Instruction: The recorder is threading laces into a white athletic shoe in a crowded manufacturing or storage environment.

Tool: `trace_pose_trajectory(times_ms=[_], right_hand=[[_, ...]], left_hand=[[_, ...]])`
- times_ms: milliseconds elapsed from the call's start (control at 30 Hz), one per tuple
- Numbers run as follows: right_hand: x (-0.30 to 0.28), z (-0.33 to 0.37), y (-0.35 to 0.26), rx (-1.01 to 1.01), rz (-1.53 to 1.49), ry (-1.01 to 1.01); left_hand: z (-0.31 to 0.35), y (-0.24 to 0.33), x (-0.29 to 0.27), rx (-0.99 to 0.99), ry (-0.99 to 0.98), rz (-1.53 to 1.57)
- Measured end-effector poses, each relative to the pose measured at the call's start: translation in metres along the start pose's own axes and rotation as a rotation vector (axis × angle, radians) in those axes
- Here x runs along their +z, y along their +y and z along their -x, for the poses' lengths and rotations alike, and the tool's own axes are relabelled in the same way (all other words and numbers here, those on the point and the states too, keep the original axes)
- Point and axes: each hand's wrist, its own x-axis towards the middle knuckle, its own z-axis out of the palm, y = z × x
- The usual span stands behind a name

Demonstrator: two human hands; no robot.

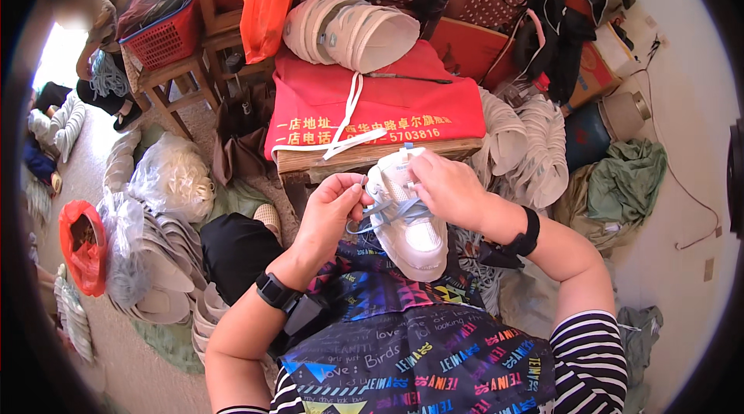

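Observation:
A white sneaker [425, 247] rests toe toward me at my lap, beside the front edge of a small wooden table. A light blue shoelace [404, 211] crosses its front, and one loop hangs off the left side. My left hand [335, 208] is closed in a pinch at the shoe's left edge, with the lace at its fingertips. From the right, my right hand [453, 193] grips the shoe's upper near the tongue and eyelets. Its fingertips partly cover the upper part of the opening.
A red cloth [380, 104] covers the wooden table [310, 162], bearing a stack of pale shoe parts [353, 32] and a white lace [349, 119]. More stacked shoe parts [535, 143] stand right. Bagged pieces [174, 177] and a red bag [82, 247] lie left. Another person [101, 26] sits far left.

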Motion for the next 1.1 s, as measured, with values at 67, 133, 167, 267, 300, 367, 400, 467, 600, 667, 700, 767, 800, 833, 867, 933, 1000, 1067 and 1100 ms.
trace_pose_trajectory(times_ms=[67,133,167,267,300,367,400,467,600,667,700,767,800,833,867,933,1000,1067,1100], right_hand=[[-0.005,-0.004,-0.006,-0.058,-0.081,-0.019],[0.000,-0.007,-0.009,-0.111,-0.161,-0.028],[0.008,-0.006,-0.010,-0.074,-0.082,-0.047],[0.021,-0.010,-0.001,-0.053,-0.027,-0.060],[0.021,-0.012,0.000,-0.064,-0.045,-0.063],[0.014,-0.021,0.006,-0.021,-0.339,0.005],[0.009,-0.027,0.008,0.023,-0.631,0.067],[0.003,-0.035,0.013,0.200,-0.911,0.070],[0.001,-0.025,0.027,0.015,-0.590,-0.007],[0.009,-0.015,0.021,-0.111,-0.332,0.033],[0.009,-0.015,0.018,-0.089,-0.288,-0.044],[0.007,-0.016,0.016,-0.115,-0.287,-0.057],[0.007,-0.017,0.017,-0.138,-0.281,-0.068],[0.008,-0.022,0.019,-0.137,-0.285,-0.064],[0.009,-0.030,0.022,-0.158,-0.391,0.040],[-0.003,-0.055,0.018,-0.292,-0.543,0.303],[-0.046,-0.086,-0.008,-0.413,-0.714,0.505],[-0.079,-0.091,-0.024,-0.410,-0.836,0.559],[-0.092,-0.091,-0.029,-0.388,-0.733,0.536]], left_hand=[[0.002,0.002,0.004,0.005,0.019,-0.026],[0.002,0.004,0.007,-0.003,-0.019,-0.137],[0.003,0.002,0.008,-0.004,-0.014,-0.144],[0.004,-0.001,0.011,-0.022,-0.050,-0.188],[0.004,-0.001,0.013,0.013,-0.061,-0.205],[0.003,-0.004,0.014,0.047,-0.073,-0.226],[0.002,-0.007,0.013,0.083,-0.069,-0.279],[0.000,-0.011,0.014,0.116,-0.064,-0.335],[-0.001,-0.009,0.020,0.370,0.050,-0.746],[-0.002,-0.009,0.024,0.392,0.075,-0.826],[-0.002,-0.009,0.026,0.413,0.082,-0.843],[-0.001,-0.009,0.028,0.430,0.091,-0.864],[-0.002,-0.009,0.031,0.475,0.089,-0.884],[-0.002,-0.009,0.034,0.520,0.085,-0.904],[-0.004,-0.007,0.038,0.518,0.082,-0.911],[-0.008,-0.003,0.046,0.666,0.059,-1.079],[-0.013,0.000,0.048,0.725,0.058,-1.171],[-0.016,0.001,0.053,0.798,0.035,-1.262],[-0.019,0.000,0.054,0.796,0.032,-1.310]])
